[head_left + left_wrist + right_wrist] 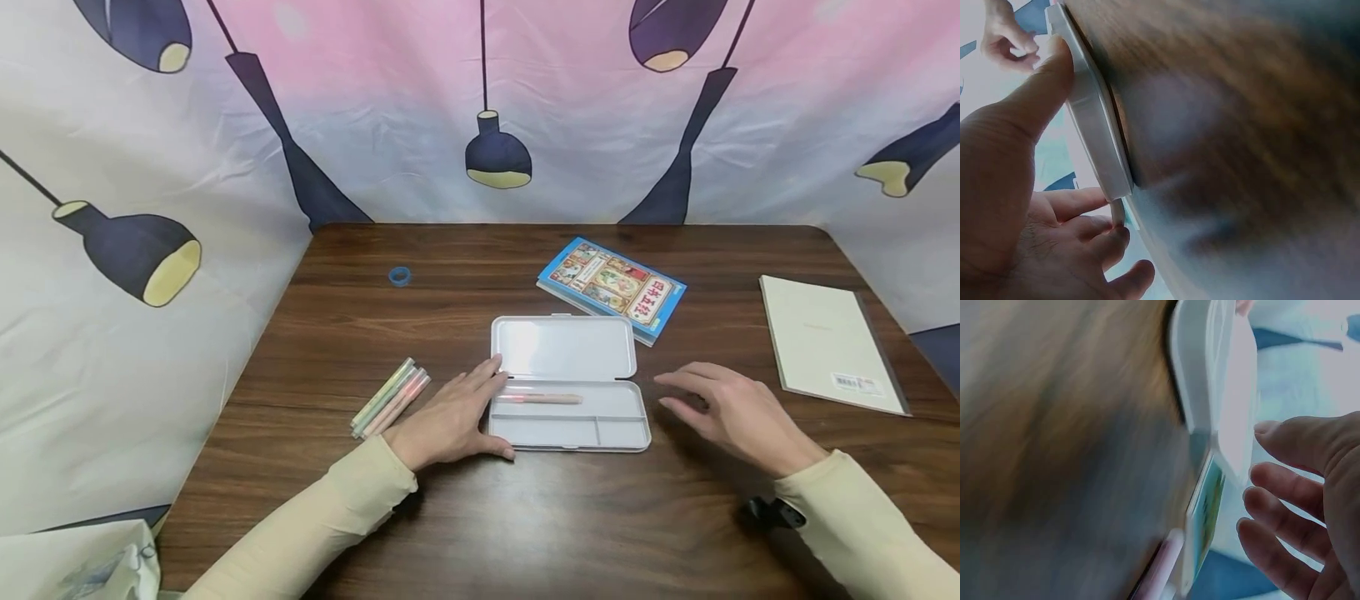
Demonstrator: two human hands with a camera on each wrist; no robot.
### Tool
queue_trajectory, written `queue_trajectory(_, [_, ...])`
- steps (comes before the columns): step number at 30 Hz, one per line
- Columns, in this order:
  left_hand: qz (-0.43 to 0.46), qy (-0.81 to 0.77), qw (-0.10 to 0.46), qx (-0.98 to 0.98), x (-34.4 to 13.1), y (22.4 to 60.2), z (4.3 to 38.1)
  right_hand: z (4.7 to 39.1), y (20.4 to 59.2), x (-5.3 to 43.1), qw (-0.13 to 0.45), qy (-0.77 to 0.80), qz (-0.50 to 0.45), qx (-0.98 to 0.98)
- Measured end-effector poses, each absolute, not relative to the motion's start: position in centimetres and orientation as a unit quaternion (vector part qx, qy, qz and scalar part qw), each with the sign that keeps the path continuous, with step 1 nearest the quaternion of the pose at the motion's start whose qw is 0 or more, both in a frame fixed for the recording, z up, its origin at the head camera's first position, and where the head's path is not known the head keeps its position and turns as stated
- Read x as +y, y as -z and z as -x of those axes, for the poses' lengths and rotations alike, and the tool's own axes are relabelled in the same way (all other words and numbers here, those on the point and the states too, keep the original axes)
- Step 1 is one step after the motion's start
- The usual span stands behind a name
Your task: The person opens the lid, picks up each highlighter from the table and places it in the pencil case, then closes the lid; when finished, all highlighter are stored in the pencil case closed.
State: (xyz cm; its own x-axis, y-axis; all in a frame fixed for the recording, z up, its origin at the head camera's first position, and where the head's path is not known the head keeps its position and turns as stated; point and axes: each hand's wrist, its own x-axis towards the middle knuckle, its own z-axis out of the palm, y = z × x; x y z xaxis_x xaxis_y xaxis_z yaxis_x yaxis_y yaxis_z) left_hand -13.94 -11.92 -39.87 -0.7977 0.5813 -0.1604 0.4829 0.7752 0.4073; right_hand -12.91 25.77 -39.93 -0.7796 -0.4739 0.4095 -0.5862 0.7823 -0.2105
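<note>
A white pencil case (547,433) lies with its lid (566,348) laid back, one long compartment behind two shorter ones. One pen with a pinkish barrel (542,399) rests in the long rear compartment. My left hand (457,421) holds the case at its left end, thumb along the front edge and fingers by the lid hinge; in the left wrist view its thumb (1054,81) lies against the case wall. To the right of the case, my right hand (738,412) hovers with loosely bent fingers and holds nothing. Several pens (390,400) lie bunched left of the left hand.
A blue-bordered book (615,287) lies behind the case, partly overlapped by the lid in the head view. At the right is a pale notebook (828,342) with a barcode label. A blue tape ring (400,276) sits at the back left. Printed cloth (420,167) hangs behind the table.
</note>
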Motion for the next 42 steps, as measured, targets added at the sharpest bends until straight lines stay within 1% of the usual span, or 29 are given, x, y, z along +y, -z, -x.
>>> queue_trajectory(7, [-0.274,-0.178,0.136,0.935,-12.6,39.9,13.9,12.0,40.6,28.3,0.163,-0.152,-0.239,-0.945])
queue_trajectory(18, [-0.273,-0.172,0.135,0.937,-12.7,40.0,14.0,10.6,41.7,31.7,0.130,-0.139,-0.174,-0.966])
queue_trajectory(28, [-0.277,-0.175,0.142,0.934,-12.3,39.9,14.1,10.2,42.0,32.4,0.127,-0.137,-0.165,-0.968])
queue_trajectory(42, [-0.286,-0.180,0.136,0.931,-11.9,39.9,14.0,9.8,42.0,32.8,0.119,-0.123,-0.174,-0.970])
